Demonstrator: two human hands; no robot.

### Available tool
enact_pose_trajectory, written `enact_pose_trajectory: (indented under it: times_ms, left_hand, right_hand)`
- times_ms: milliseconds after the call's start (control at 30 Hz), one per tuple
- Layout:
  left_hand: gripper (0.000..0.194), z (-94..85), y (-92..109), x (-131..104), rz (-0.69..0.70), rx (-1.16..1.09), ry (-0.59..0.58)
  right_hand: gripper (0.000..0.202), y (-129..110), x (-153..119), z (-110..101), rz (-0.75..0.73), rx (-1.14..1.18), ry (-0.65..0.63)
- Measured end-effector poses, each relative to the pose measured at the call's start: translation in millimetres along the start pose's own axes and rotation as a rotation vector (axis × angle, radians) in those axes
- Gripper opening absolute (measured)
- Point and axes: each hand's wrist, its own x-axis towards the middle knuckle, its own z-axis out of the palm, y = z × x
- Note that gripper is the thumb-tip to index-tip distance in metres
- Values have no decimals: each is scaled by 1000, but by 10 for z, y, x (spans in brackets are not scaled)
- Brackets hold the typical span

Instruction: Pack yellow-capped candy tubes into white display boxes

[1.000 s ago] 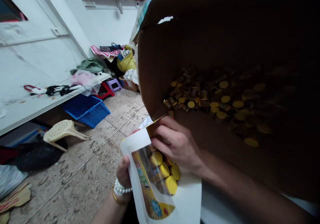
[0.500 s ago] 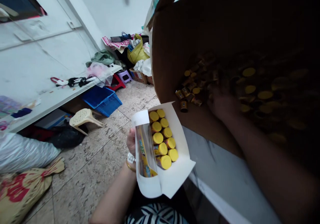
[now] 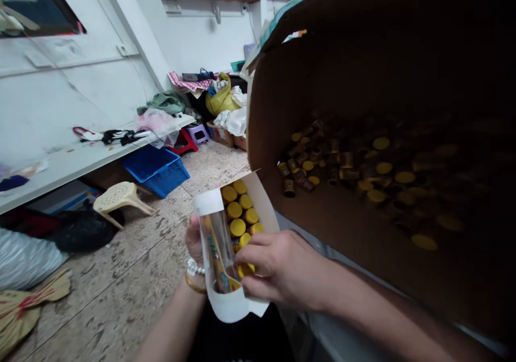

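Note:
A white box with a clear window (image 3: 215,254) is tilted in front of me, filled with small tubs with yellow lids (image 3: 234,210) in two rows. My left hand (image 3: 193,238) grips it from its left side, most of the fingers hidden behind the box. Over the near end of the rows lies my right hand (image 3: 282,268), its fingers bent and touching the yellow lids; whether it holds a tub is hidden. To the right, a big brown carton (image 3: 264,104) lies open toward me with many loose yellow-lidded tubs (image 3: 382,168) inside.
A cream stool (image 3: 121,195) and a blue crate (image 3: 157,171) stand on the floor at the left, by a long white bench (image 3: 80,163) with bags and cloths on it. Sacks (image 3: 30,252) lie at the lower left. Purple and red stools stand farther back.
My right hand has come out of the carton's dark inside and over to the tubs in the white box. The view has shifted, and the box appears lower and farther left.

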Motion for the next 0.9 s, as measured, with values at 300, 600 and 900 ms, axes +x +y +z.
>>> enact_pose_trajectory:
  times_ms: [300, 600, 900]
  left_hand:
    - [43, 25, -21, 64, -115, -85, -92]
    - [56, 51, -24, 59, -166, -63, -102]
    - [56, -82, -61, 35, -167, -70, -158]
  right_hand:
    - [29, 1192, -171, -502, 732, -647, 225]
    - [47, 1285, -235, -471, 755, -704, -20]
    - [22, 776, -166, -609, 589, -224, 378]
